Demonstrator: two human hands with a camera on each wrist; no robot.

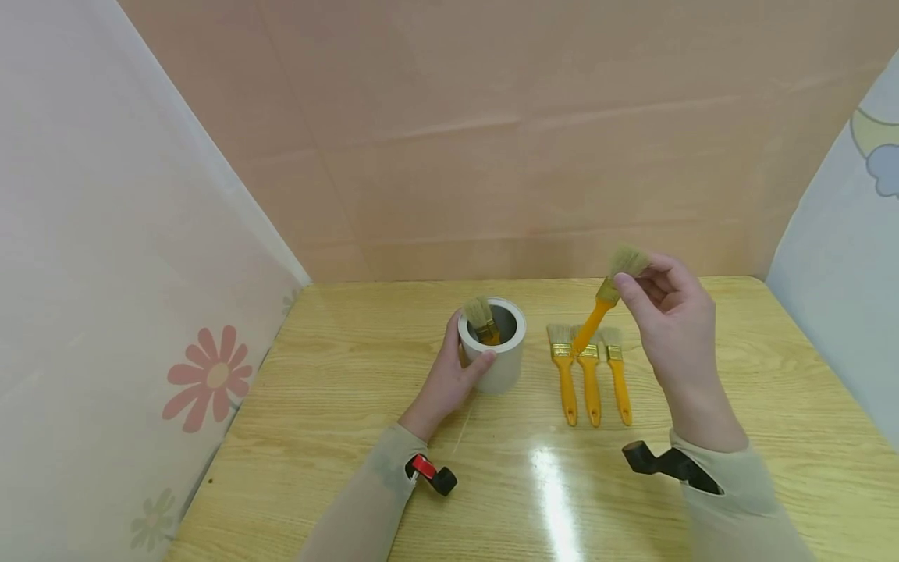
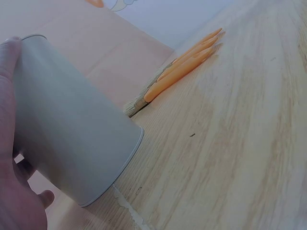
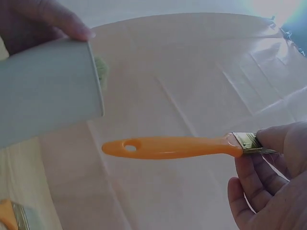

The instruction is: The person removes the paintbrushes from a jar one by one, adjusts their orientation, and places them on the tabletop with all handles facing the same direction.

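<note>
My left hand [image 1: 449, 380] grips the side of a white cylindrical can [image 1: 502, 373], thumb near its rim. The can stands upright on the table, and a paintbrush [image 1: 480, 314] leans inside it with bristles up. Between thumb and fingers my right hand [image 1: 680, 336] pinches another paintbrush [image 1: 594, 321] near its metal band. Its orange handle [image 3: 177, 147] slants down toward the can side, with a hole near the end, and the bristles point up. Below it, three paintbrushes lie side by side: a left one [image 1: 567, 386], a middle one [image 1: 591, 388] and a narrower right one [image 1: 620, 390].
The wooden table [image 1: 337, 375] carries the can and brushes. Behind it rises a pinkish-tan sheet [image 1: 449, 156]. A white wall covering with flower prints [image 1: 216, 376] stands on the left, and another pale covering [image 1: 850, 257] on the right.
</note>
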